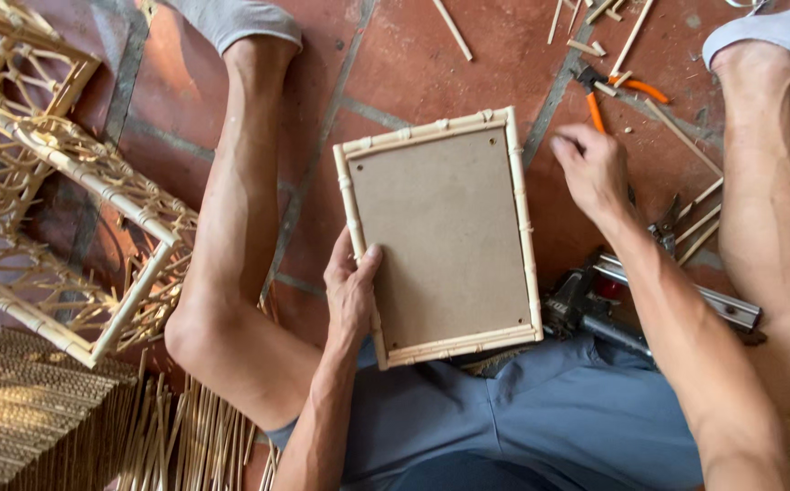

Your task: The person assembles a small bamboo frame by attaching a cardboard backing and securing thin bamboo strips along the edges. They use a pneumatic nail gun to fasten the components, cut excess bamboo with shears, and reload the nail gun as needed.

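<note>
A: Left hand point(351, 289) status?
B: Grasping the frame point(440, 232) by its left edge, thumb on the backing board; the frame rests on the lap above the tile floor point(413, 64).
A: Right hand point(595, 168)?
B: Loosely curled, holding nothing, just beside the frame's top right corner, near the pliers point(609, 91).

You sit in a rattan craft workshop: cane offcuts point(630, 41) litter the tile floor point(413, 64), woven frames point(59, 200) beside you.

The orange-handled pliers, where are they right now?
In the head view, the orange-handled pliers lie on the red tile floor at upper right, just beyond the right hand, among cut cane pieces.
</note>
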Demonstrator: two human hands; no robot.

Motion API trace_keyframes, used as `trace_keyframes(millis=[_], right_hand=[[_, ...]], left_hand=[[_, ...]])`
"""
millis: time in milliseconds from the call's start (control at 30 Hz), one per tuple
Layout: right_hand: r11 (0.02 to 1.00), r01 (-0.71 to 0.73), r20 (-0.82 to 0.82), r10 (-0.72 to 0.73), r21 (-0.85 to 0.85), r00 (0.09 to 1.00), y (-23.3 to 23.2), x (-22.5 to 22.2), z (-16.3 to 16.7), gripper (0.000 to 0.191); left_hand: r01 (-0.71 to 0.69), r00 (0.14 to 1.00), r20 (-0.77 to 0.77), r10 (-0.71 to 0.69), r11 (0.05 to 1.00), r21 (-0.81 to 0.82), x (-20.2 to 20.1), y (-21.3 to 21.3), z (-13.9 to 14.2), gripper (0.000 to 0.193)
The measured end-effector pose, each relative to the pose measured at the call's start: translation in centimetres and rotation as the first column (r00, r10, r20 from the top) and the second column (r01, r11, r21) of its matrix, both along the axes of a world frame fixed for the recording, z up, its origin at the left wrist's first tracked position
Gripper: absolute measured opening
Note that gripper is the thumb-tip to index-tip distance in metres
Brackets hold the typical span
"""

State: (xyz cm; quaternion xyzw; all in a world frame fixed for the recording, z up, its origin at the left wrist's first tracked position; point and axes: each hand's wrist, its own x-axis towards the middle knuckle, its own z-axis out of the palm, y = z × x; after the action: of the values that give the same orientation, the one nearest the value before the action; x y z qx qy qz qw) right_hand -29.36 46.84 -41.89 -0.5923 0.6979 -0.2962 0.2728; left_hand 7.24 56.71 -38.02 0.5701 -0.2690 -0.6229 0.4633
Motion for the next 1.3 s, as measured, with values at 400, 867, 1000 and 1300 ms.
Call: trace_keyframes(millis=[400,867,1000,1300], right_hand=[[0.979,0.182,-0.059,-0.188,-0.088,0.98,-16.7,-0.9,-6.1,0.017],[0.78,-0.382,-0.513,0.092,-0.496,0.853,-11.7,-7.8,-0.7,0.012],[0.563,-0.774,-0.752,0.367,-0.289,0.547,-6.9,1.2,5.5,0.012],[0.557,-0.805,-0.811,0.363,-0.206,0.459,-7.0,6.3,6.9,0.007]], left_hand=[[-0.071,0.968,0.252,0.006,0.966,0.25,0.4,-0.5,0.2,0.054],[0.302,0.258,0.939,0.227,0.904,-0.302,-2.6,-1.6,0.8,0.066],[0.546,0.409,0.876,0.257,0.699,-0.461,-6.4,-3.6,1.9,0.055],[0.751,0.335,0.933,0.132,0.561,-0.35,-7.8,-15.5,-3.1,0.032]])
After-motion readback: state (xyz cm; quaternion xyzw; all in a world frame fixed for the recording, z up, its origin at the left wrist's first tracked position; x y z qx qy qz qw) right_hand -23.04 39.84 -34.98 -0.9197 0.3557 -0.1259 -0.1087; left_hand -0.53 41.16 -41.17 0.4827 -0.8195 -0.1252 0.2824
